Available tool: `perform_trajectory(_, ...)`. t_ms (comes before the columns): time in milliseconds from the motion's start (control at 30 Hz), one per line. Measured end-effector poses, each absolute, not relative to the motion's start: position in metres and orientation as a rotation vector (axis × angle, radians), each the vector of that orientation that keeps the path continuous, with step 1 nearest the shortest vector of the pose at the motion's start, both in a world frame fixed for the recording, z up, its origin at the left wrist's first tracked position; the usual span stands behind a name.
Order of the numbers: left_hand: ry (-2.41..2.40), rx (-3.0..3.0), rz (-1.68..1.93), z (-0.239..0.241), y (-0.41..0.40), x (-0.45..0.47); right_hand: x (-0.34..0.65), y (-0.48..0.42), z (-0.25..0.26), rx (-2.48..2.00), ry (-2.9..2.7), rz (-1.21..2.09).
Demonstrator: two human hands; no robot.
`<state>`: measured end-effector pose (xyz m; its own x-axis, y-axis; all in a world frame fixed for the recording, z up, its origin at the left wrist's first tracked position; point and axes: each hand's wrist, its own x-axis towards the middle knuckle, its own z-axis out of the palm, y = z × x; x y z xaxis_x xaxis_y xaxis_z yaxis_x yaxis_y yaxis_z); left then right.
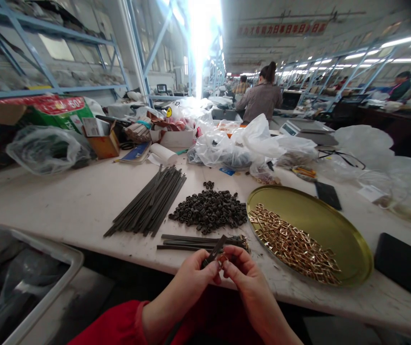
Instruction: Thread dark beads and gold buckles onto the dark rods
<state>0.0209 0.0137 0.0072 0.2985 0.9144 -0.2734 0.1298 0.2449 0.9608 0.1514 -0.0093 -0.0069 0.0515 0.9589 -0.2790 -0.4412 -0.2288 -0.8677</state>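
Near the table's front edge, my left hand [199, 274] is closed on a dark strap [217, 249], whose end sticks up past the fingers. Close against it, my right hand [243, 270] pinches a small gold buckle [222, 258] at the strap; my fingers hide part of it. Just beyond lie a few straps [184, 242] with gold buckles at their right ends. Behind them is a heap of small dark loops [212, 209]. A bundle of long dark straps [148, 201] lies to the left. Many gold buckles [291, 242] lie on a round gold tray [349, 239] at right.
A black flat case [401, 264] and a dark phone [328, 195] lie beside the tray. Plastic bags [227, 146] and boxes line the table's back. A white bin [58, 282] stands below left. A person [263, 98] sits farther ahead, back turned.
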Motion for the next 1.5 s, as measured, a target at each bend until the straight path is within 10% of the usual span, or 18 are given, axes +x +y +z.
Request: perform_trajectory(1500,1.175,2.049,0.338,0.045,0.009,-0.001,0.157,-0.024,0.007,-0.861,-0.095,1.682)
